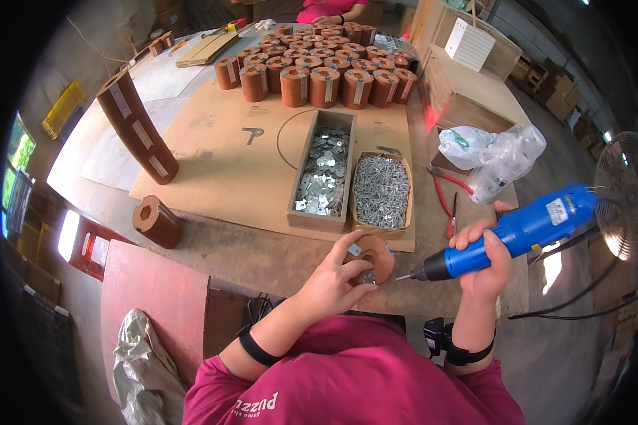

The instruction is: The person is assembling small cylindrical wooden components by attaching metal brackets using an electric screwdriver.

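My left hand [331,278] is closed around a short brown cylinder [381,261] with a hole through its middle. Small metal plates show on the cylinder's end, beside my fingers. My right hand [483,263] grips a blue electric screwdriver [542,221], which lies nearly level. Its bit points left and ends close to the cylinder's right side; whether it touches cannot be made out. Beyond my hands stand a long wooden box [295,209] of small flat metal plates and a cardboard box [409,205] full of screws.
Many brown cylinders [295,86] stand at the table's far side. At left are a tall leaning stack [131,124] and a single cylinder [159,222]. Red-handled pliers [443,195] and plastic bags [507,156] lie to the right. A cable [567,312] trails at right; another person [331,10] is at the far end.
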`<state>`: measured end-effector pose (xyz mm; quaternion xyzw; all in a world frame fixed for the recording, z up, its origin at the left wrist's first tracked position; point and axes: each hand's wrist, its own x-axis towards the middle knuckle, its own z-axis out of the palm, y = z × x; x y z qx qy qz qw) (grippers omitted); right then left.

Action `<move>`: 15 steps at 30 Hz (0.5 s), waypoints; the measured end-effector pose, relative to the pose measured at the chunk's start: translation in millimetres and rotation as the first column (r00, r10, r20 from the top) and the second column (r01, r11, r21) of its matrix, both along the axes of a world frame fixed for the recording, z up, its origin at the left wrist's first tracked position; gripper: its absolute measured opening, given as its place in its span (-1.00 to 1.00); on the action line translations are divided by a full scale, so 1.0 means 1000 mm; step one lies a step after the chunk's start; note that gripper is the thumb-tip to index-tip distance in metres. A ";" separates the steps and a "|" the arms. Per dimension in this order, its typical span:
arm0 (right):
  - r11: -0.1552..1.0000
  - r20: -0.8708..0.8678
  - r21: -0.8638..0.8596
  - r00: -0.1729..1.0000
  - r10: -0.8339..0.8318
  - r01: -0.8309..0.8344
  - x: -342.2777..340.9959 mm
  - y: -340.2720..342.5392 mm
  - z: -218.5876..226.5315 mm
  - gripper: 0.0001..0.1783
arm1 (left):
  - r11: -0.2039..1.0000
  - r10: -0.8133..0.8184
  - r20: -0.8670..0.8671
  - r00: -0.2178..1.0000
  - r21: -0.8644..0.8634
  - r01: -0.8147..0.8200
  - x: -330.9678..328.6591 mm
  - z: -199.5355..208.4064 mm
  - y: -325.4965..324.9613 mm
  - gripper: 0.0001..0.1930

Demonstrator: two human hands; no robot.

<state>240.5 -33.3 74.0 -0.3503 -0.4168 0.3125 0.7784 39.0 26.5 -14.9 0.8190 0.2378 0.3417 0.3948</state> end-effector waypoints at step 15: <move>0.817 -0.543 -0.571 0.785 -0.299 -0.084 0.052 -0.013 -0.143 -0.68 | 0.927 0.194 -0.282 0.940 0.367 -0.081 -0.003 0.020 0.006 -0.57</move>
